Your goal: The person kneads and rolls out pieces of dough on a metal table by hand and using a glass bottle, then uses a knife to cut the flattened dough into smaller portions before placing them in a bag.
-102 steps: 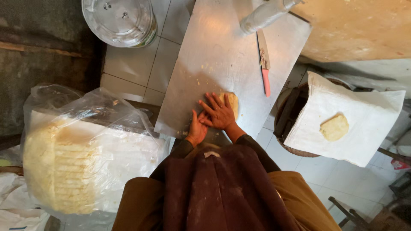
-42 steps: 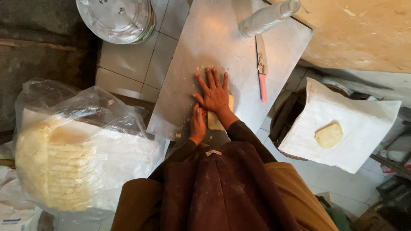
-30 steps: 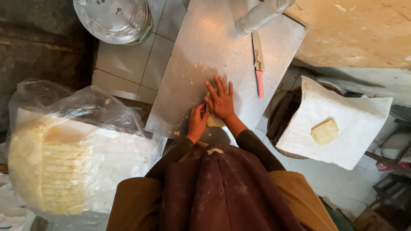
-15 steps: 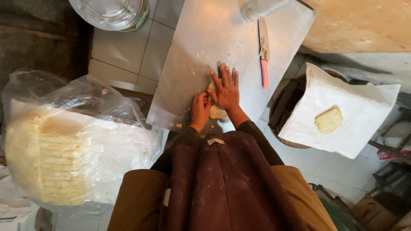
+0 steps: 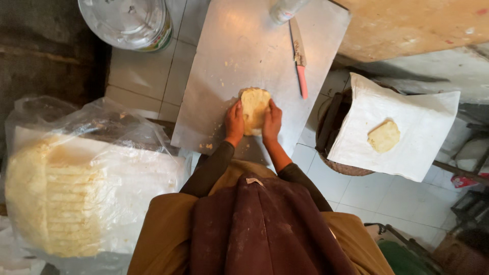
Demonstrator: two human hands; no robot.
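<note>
A pale yellow lump of dough (image 5: 254, 106) lies on a grey metal work board (image 5: 239, 56). My left hand (image 5: 235, 120) presses against its left side and my right hand (image 5: 272, 120) against its right side, so the dough is cupped between the two palms. Small crumbs of dough dot the board around it.
A knife with a pink handle (image 5: 299, 62) and a bottle (image 5: 283, 9) lie at the board's far end. A white cloth over a basket (image 5: 402, 127) on the right carries a flat dough piece (image 5: 384, 136). A clear bag of stacked pale sheets (image 5: 66, 188) sits left; a metal lidded pot (image 5: 127, 21) stands far left.
My right hand was pressing flat on top of the dough; now both hands sit at its sides and the dough shows between them.
</note>
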